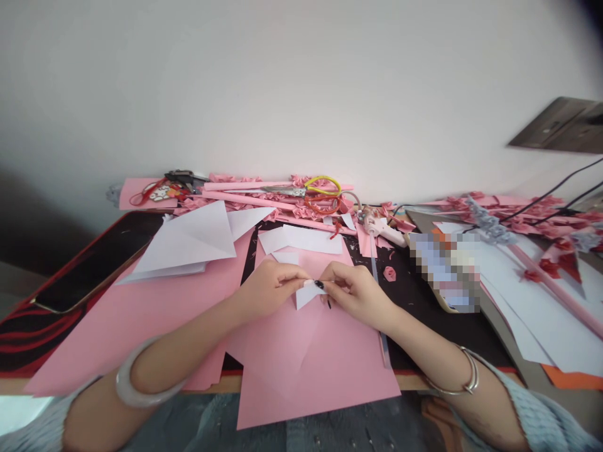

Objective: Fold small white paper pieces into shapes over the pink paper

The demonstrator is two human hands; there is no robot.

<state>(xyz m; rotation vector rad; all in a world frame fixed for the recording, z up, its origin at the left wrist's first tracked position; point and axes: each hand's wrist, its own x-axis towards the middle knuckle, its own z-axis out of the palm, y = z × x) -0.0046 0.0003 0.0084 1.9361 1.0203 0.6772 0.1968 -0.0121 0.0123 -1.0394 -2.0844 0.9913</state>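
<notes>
Dead centre, a small white paper sits pinched at its upper edge: the left hand grips it, the right hand grips it too, over a pink sheet! Just behind, a white strip; farther back, scissors among pink rods.

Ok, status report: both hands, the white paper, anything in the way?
Left hand and right hand pinching small white paper. Paper over pink sheet. Nothing seen blocking the hands.
</notes>
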